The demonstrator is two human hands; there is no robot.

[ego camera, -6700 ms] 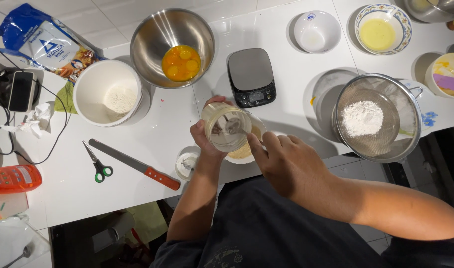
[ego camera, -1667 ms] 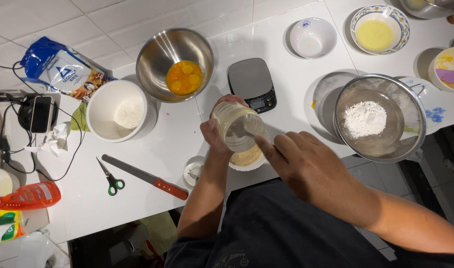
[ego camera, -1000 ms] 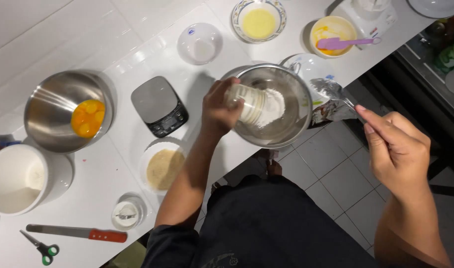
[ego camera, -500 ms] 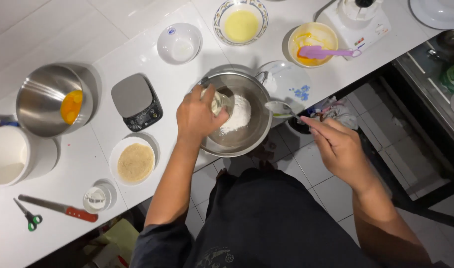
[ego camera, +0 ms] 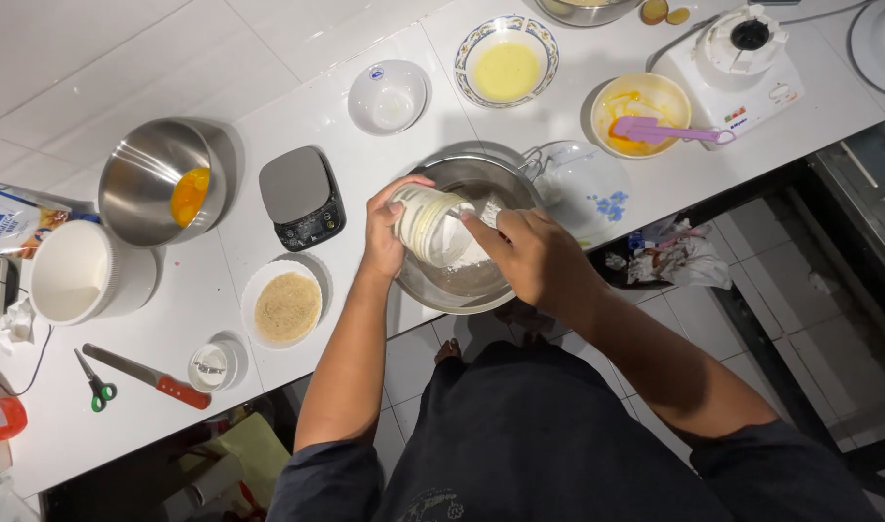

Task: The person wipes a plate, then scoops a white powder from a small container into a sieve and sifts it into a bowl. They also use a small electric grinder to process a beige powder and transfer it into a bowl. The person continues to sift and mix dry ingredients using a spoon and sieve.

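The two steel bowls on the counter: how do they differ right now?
The steel bowl by the scale holds an orange yolk and stands alone, untouched. The steel bowl at the counter edge holds white powder; the left hand tips a clear jar over it and the right hand reaches in. Both are round, shiny metal.

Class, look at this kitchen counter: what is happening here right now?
A person stands at a white counter. The left hand holds a small clear jar tipped on its side over a steel bowl of white flour. The right hand reaches to the jar's mouth. A digital scale and another steel bowl with egg yolk sit to the left.
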